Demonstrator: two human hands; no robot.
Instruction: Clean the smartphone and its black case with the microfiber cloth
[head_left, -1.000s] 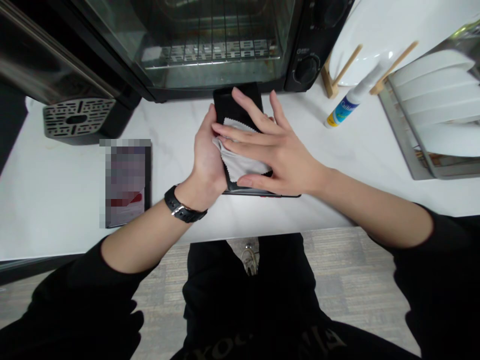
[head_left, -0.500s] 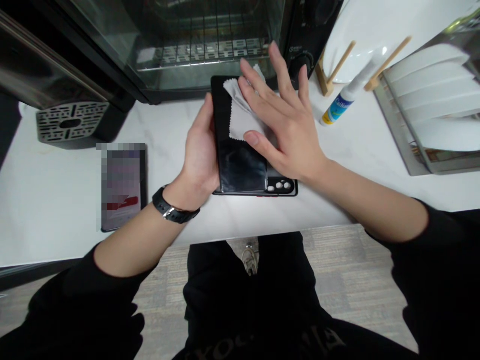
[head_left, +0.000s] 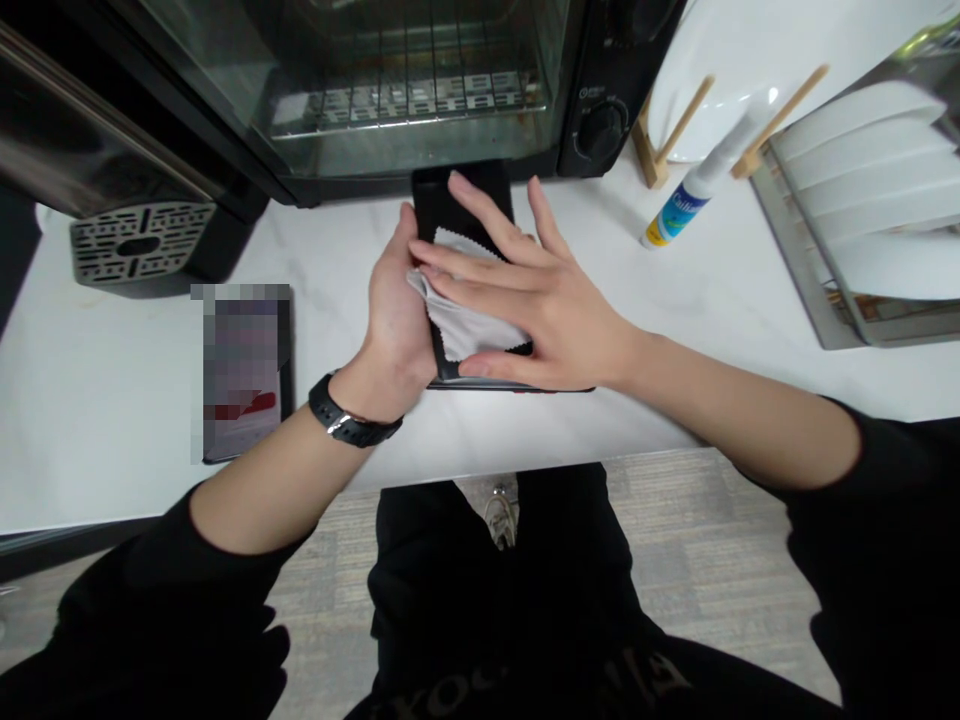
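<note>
A black phone-like slab (head_left: 457, 205) lies at the counter's middle. My left hand (head_left: 401, 315) grips its left side, thumb along the edge and the other fingers hidden beneath. Over the slab's lower half spreads a light grey cloth (head_left: 474, 328) with zigzag edges. My right hand (head_left: 544, 300) lies on the cloth with its fingers stretched apart, pressing it against the slab. Part of a black case rim (head_left: 559, 389) shows under the right hand.
A second phone (head_left: 244, 400), partly pixelated, lies to the left. Behind stand a toaster oven (head_left: 420, 185) and a machine with a drip grate (head_left: 142, 245). At right are a spray bottle (head_left: 679, 212), wooden pegs (head_left: 686, 118) and a rack of white plates (head_left: 870, 200).
My right hand and the cloth have moved down and left over the slab. The camera holes of the case, visible before, are now covered. My left hand has barely moved.
</note>
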